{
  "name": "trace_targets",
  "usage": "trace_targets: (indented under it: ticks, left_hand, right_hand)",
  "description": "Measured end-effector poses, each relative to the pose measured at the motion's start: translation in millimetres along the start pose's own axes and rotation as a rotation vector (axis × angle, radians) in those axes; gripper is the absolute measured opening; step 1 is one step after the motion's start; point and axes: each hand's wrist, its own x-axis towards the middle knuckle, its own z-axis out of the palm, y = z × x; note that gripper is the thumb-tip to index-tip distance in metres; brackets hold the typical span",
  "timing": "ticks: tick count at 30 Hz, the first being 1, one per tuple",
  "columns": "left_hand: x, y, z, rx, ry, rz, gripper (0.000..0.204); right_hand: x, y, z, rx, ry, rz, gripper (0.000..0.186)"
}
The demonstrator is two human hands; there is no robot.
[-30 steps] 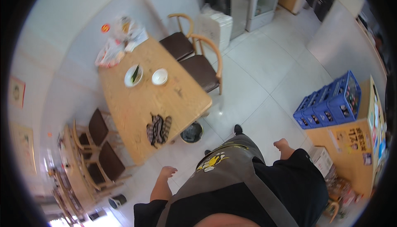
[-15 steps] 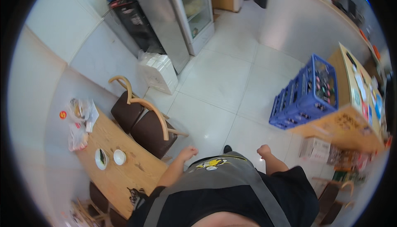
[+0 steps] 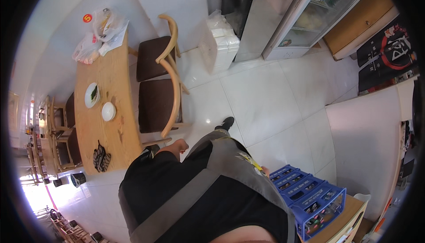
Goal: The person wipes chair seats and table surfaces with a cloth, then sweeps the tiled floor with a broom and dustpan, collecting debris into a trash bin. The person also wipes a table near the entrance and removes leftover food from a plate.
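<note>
My left hand (image 3: 180, 146) hangs beside my apron (image 3: 226, 154), near the end of a wooden chair (image 3: 164, 103). Its fingers look loosely curled, and nothing shows in them. Only a sliver of my right hand (image 3: 265, 171) shows past the apron's edge, close to a stack of blue bottle crates (image 3: 305, 194); its fingers are hidden. On the wooden table (image 3: 110, 141) to my left are a white bowl with something green in it (image 3: 91, 95), a smaller white bowl (image 3: 109, 111) and a dark striped cloth-like thing (image 3: 101, 158).
Plastic bags (image 3: 106, 26) lie at the table's far end. White packs in plastic (image 3: 219, 44) stand on the floor by a glass-door fridge (image 3: 305, 19). A dark printed curtain (image 3: 387, 53) hangs at the far right, beyond a pale counter wall (image 3: 363, 132).
My view has turned to the right. The table and chairs now stand straighter on my left, and the crates are close by my right side. My right hand has gone mostly behind the apron.
</note>
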Motion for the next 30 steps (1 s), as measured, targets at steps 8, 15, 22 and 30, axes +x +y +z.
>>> trace_targets:
  ticks: [8, 15, 22, 30]
  left_hand:
    - [143, 294, -130, 1.202, -0.037, 0.739, 0.027]
    - [108, 664, -244, 0.63, 0.567, 0.862, 0.031]
    - [122, 821, -160, 0.091, 0.134, 0.833, 0.019]
    - [209, 747, -137, 0.224, 0.179, 0.237, 0.022]
  right_hand:
    - [86, 1, -125, 0.558, -0.091, 0.625, 0.029]
    - [208, 77, -210, 0.78, 0.004, 0.833, 0.041]
    - [338, 191, -339, 0.773, -0.057, 0.854, 0.053]
    - [515, 325, -528, 1.003, 0.234, 0.757, 0.064]
